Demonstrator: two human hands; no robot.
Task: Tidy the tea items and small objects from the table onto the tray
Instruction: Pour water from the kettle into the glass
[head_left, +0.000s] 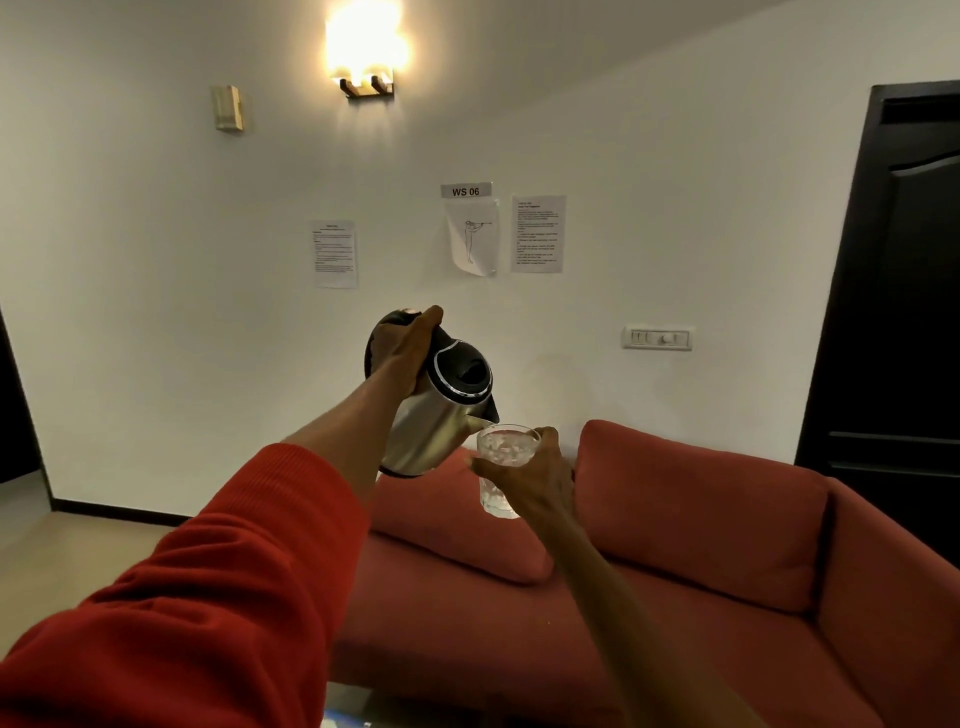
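My left hand (402, 353) grips the black handle of a steel electric kettle (431, 426) held up in the air and tilted to the right, its spout over a glass. My right hand (524, 480) holds that clear patterned glass (504, 449) just under the spout, rim touching or nearly touching it. Water shows inside the glass. The kettle's black lid faces the camera. Both arms reach forward over a red sofa. No tray is in view, and only a sliver of the table edge shows at the bottom.
A red sofa (675, 597) with two cushions fills the lower right, below the hands. A white wall with taped papers (537, 234) and a lit lamp (366, 49) stands behind. A dark door (904, 286) is at the right.
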